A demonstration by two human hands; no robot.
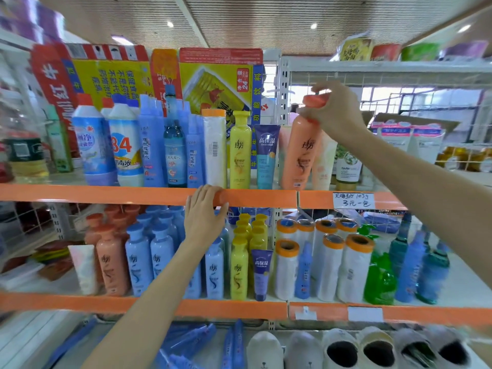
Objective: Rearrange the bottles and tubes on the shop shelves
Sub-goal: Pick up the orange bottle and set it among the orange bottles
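Flattened cartons (pixel 213 78) stand upright at the top shelf's back. A handwritten price label (pixel 353 200) sticks to that shelf's orange front edge. Slippers (pixel 359 350) line the bottom shelf's right end.

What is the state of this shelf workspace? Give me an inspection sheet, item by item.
Surface: upper shelf and lower shelf, both orange-edged, both stocked.
Job's things: orange bottle tilted on the upper shelf beside the purple tube and yellow bottle; blue bottles below.
Clutter: cardboard boxes behind the upper row; slippers at the bottom.
Grippers: right hand grips the orange bottle's cap and neck; left hand rests on the upper shelf's edge.
Cables: nothing seen.
Surroundings: handwritten price tag; ceiling lights.
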